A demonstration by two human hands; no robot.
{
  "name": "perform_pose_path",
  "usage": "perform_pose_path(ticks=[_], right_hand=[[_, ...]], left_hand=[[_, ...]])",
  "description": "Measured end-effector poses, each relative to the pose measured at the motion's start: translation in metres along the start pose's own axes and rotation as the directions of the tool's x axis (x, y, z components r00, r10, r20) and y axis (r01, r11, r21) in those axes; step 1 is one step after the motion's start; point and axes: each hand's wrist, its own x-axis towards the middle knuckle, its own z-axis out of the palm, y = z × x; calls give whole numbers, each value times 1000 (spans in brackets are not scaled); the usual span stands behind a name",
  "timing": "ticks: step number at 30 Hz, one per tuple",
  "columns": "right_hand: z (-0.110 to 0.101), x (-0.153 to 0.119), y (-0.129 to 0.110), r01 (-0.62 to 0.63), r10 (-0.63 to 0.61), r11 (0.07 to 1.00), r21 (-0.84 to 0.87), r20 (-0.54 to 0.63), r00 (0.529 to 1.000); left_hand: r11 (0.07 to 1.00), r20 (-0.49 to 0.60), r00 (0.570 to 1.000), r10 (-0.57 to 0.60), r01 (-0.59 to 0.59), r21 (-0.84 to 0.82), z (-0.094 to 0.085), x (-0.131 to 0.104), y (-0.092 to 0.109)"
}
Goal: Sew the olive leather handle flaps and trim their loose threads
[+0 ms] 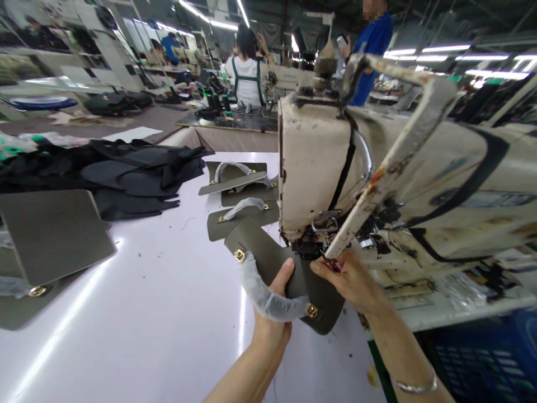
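My left hand [271, 330] grips an olive-grey bag panel [262, 243], thumb on its upper face and the other fingers underneath. The thumb passes inside the panel's curved handle [260, 294], which is wrapped in whitish film and fixed by gold-coloured fittings at both ends. The panel lies tilted, its far edge under the head of a sewing machine [314, 168]. Close to the needle area, my right hand [352, 282] is closed in a pinch above the panel. A small pinkish-red thing shows at its fingers, too hidden to name.
Behind the held panel lie several similar panels with wrapped handles [243, 218]. Black cut pieces [138, 173] are heaped at the left, near another grey-green panel [54, 232]. A blue crate [495, 358] stands low on the right. Other people are farther back.
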Motion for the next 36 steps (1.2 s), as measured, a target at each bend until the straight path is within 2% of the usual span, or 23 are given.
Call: perform_pose_path(ticks=[11,16,19,23,27,31,36], right_hand=[[3,3,-3,32,-23,995,90,-103,994],[1,-4,-9,68,-68,998,16,26,997],[4,-8,-5,71,-71,997,10,-5,997],[12,-10,2,-11,24,980,200,-62,998],[19,-10,3,-60,77,928,368,-33,996],[22,-10,4,-63,81,930,362,-34,996],[29,-11,7,-65,89,930,361,-51,995]], left_hand=[[999,25,999,-49,48,23,3,13,3],[996,50,996,-77,74,55,-2,18,4],[992,122,988,-97,85,97,-5,19,9],[986,189,976,-105,78,144,-6,21,16],[975,185,971,-152,117,187,-5,27,18],[967,164,972,-167,129,221,-6,32,19],[955,179,960,-214,167,244,-2,38,30]])
